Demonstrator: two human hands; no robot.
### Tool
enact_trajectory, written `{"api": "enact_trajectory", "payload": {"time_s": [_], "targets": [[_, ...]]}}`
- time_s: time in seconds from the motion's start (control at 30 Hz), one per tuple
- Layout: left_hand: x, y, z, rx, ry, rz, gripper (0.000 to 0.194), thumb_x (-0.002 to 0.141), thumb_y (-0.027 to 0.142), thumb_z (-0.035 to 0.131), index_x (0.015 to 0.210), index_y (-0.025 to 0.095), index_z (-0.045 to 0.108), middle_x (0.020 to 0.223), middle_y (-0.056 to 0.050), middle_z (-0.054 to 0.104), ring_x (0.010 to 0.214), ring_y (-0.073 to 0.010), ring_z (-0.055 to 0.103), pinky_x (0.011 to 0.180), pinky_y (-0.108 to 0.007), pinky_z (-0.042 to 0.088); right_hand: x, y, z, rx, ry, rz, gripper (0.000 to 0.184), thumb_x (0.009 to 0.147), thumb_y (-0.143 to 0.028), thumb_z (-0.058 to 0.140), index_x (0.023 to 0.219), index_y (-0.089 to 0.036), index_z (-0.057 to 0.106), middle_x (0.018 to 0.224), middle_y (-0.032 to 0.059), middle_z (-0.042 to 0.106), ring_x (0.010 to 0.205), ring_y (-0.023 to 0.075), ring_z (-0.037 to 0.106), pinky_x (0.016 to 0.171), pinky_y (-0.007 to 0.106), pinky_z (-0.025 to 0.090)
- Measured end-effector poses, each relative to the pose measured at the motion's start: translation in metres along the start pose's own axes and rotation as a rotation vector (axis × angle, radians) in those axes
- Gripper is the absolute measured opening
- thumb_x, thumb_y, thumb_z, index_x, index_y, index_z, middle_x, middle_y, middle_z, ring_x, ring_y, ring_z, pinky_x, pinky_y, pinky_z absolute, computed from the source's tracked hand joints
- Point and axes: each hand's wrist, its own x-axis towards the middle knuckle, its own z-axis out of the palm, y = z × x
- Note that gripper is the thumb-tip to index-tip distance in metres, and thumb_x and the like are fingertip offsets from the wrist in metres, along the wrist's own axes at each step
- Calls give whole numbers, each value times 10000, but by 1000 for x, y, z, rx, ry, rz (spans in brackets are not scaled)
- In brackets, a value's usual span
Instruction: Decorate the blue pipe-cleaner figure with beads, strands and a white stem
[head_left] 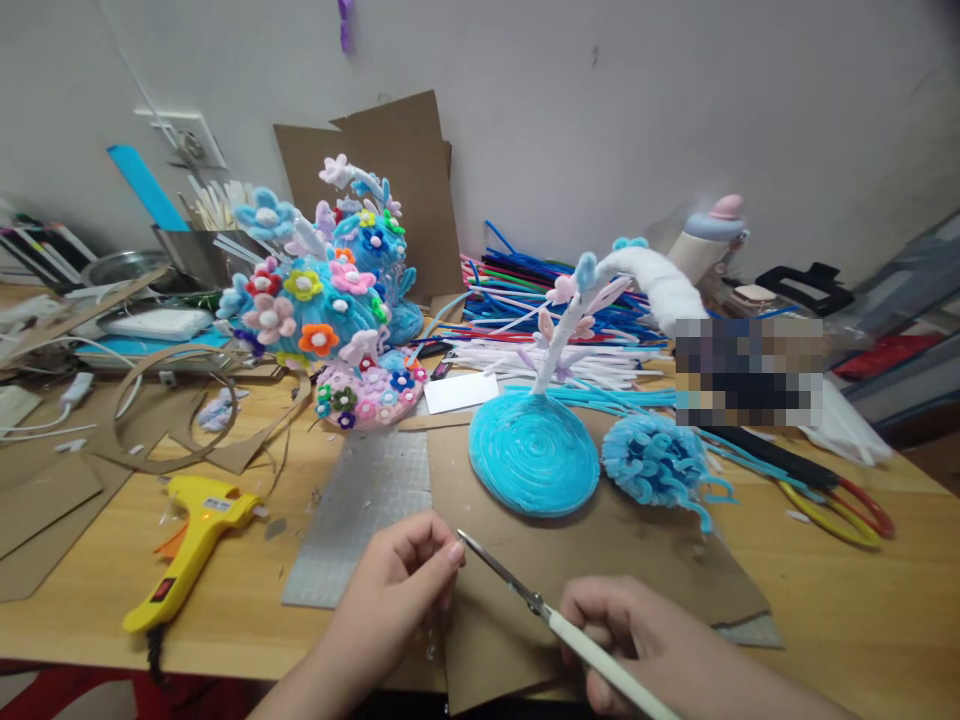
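Note:
My right hand [637,630] is closed around the white handle of a pair of scissors [501,567], whose blades point up and left. Near the blade tip, my left hand [397,580] is closed in a pinch; whatever lies between its fingertips is too small to make out. Just beyond the hands sits a round, coiled blue base [534,455] with a curved white stem [559,345] bearing small pastel flowers. A fluffy blue pipe-cleaner piece [652,460] lies to its right. Brown cardboard [495,635] spreads under the hands.
A yellow glue gun [196,550] lies at left, beside a grey cutting mat [352,520]. Flower-covered blue ornaments [322,310] stand behind. Bundled pipe cleaners [555,300] fill the back. Red-and-yellow-handled pliers [832,510] and a bottle [697,245] are at right. One patch is pixelated.

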Motion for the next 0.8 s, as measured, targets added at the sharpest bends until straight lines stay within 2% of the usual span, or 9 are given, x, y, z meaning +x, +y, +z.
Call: {"api": "enact_trajectory", "payload": {"time_s": [0.23, 0.3, 0.43, 0.5, 0.63, 0.73, 0.8], "targets": [[5, -1, 2, 15, 49, -76, 297, 780, 437, 620, 652, 185, 530, 452, 55, 473, 397, -71, 342, 416, -201, 238, 3, -1, 0, -42, 20, -8, 250, 699, -308, 669, 664, -191, 450, 525, -79, 466, 423, 19, 340, 384, 151, 205], [6, -3, 2, 3, 64, -88, 314, 769, 448, 640, 649, 177, 536, 451, 52, 483, 394, -64, 344, 408, -191, 225, 5, 1, -1, -75, 26, 1, 265, 741, -350, 652, 680, -197, 444, 492, -89, 453, 397, 23, 346, 364, 142, 230], [11, -6, -1, -164, 99, -95, 369, 738, 511, 683, 716, 164, 561, 406, 85, 444, 345, -36, 291, 384, -167, 178, 7, 7, -4, -96, 41, 16, 262, 824, -437, 567, 760, -220, 434, 470, -102, 465, 325, 46, 374, 309, 151, 302], [14, -4, -4, -275, 97, -107, 400, 712, 535, 711, 759, 167, 562, 382, 92, 452, 315, -31, 292, 369, -159, 185, 6, 8, -6, -74, 30, -13, 270, 820, -445, 573, 772, -223, 427, 496, -104, 459, 329, 44, 371, 310, 151, 307], [21, 9, -12, -375, 112, -84, 429, 650, 497, 786, 797, 155, 573, 464, 51, 570, 362, -35, 414, 387, -137, 296, -2, -1, -11, -114, 44, -79, 227, 766, -351, 628, 783, -210, 450, 632, -83, 471, 424, 34, 359, 384, 159, 311], [27, 22, -16, -338, 62, -85, 408, 661, 483, 781, 811, 164, 576, 442, 70, 532, 358, -45, 411, 361, -136, 316, -12, -11, -14, -317, 112, -130, 141, 766, -271, 625, 798, -202, 506, 726, -49, 533, 582, 79, 457, 537, 198, 383], [34, 28, -18, -284, 27, -83, 369, 685, 462, 762, 810, 167, 580, 446, 80, 508, 359, -47, 407, 345, -136, 319, -16, -16, -13, -488, 178, -128, 129, 760, -276, 648, 791, -205, 545, 779, -26, 582, 716, 130, 513, 644, 241, 400]]}}
